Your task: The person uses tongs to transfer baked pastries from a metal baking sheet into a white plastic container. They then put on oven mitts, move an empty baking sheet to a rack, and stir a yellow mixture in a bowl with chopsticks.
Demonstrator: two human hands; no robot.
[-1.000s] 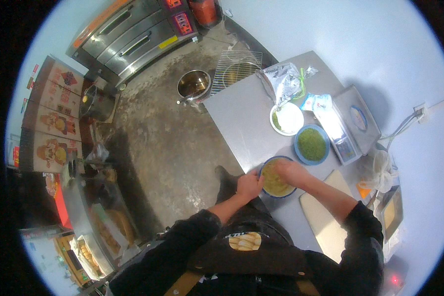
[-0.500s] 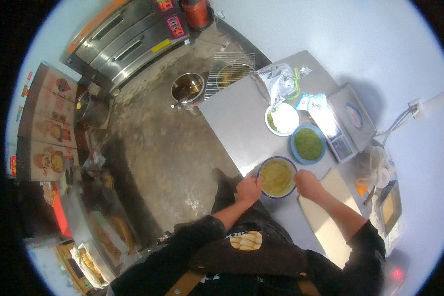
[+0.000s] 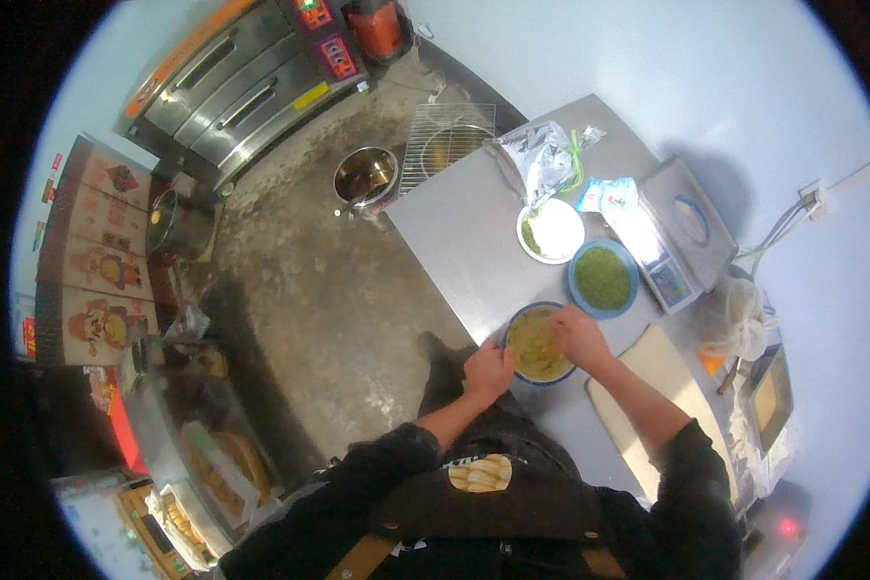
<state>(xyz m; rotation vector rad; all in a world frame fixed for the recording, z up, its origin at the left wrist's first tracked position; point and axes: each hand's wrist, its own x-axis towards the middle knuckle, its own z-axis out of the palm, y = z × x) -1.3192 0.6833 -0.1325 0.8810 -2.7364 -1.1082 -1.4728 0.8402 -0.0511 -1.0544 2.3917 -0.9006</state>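
Observation:
A blue-rimmed bowl (image 3: 538, 383) stands at the table's near left edge, with a yellowish-green wet mixture (image 3: 530, 350) inside. My left hand (image 3: 489, 371) is closed on the bowl's left rim. Over the right part of the bowl, my right hand (image 3: 578, 336) is curled shut; whatever it grips is hidden by the fingers. Just beyond sits a blue bowl (image 3: 611, 314) full of finely chopped green stuff (image 3: 602, 276). Behind that one is a white bowl (image 3: 559, 232) with white contents and a bit of green at its left side.
Right of my hands lies a pale cutting board (image 3: 675, 379). Farther back are a scale (image 3: 669, 266), a small white-and-blue packet (image 3: 609, 195) and a silver foil bag (image 3: 539, 159). A shallow tray (image 3: 769, 398) lies far right. On the floor stands a steel pot (image 3: 365, 174) near a wire rack (image 3: 445, 130).
My right hand has moved left and slightly away from me, from the bowl's right rim to over its contents. My left hand stays on the rim.

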